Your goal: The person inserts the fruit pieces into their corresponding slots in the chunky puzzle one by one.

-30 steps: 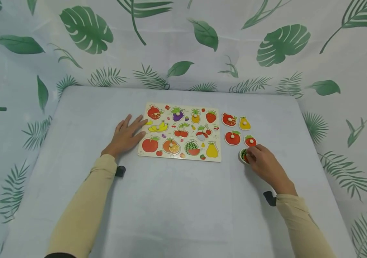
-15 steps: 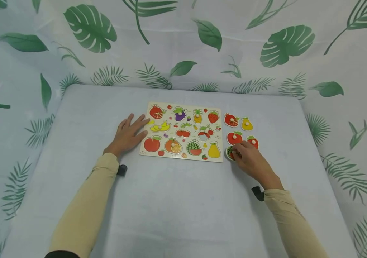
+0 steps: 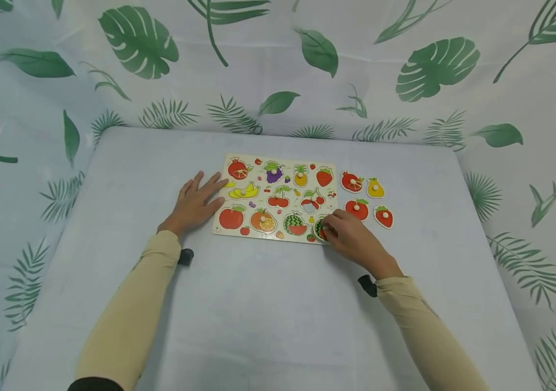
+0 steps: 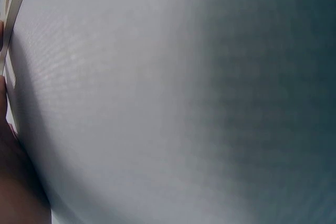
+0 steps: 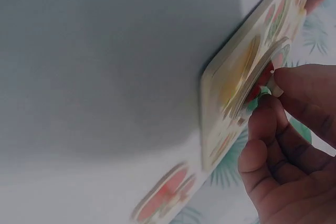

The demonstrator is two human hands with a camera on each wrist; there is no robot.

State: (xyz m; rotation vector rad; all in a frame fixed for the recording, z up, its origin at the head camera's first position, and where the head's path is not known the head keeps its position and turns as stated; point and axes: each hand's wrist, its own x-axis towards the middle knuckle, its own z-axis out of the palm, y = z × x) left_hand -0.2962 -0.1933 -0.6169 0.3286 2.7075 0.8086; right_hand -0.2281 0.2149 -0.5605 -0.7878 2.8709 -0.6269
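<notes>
My left hand [image 3: 192, 205] lies with spread, straight fingers at the left edge of the fruit puzzle board [image 3: 229, 232]. Thumb and fingers of my right hand [image 3: 356, 241] pinch the small knob of a watermelon puzzle piece [image 3: 318, 230]. That piece is over the board's front right corner, covering most of the pear picture. In the right wrist view the watermelon piece [image 5: 260, 83] appears tilted, close over the board [image 5: 210, 85]. To its left on the board is the watermelon picture [image 3: 295, 227], without a knob.
Right of the board lie loose knobbed pieces: a pomegranate [image 3: 351, 182], a pear [image 3: 375, 188], an apple [image 3: 356, 210] and a strawberry [image 3: 384, 216]. Grapes [image 3: 273, 172], a pineapple [image 3: 300, 176] and an orange [image 3: 262, 221] with knobs sit in the board. A leaf-patterned cloth [image 3: 239, 65] hangs behind the table.
My right hand has carried the watermelon piece leftward from beside the loose pieces to over the board's right corner, uncovering the strawberry piece. The left hand stays at the board's edge.
</notes>
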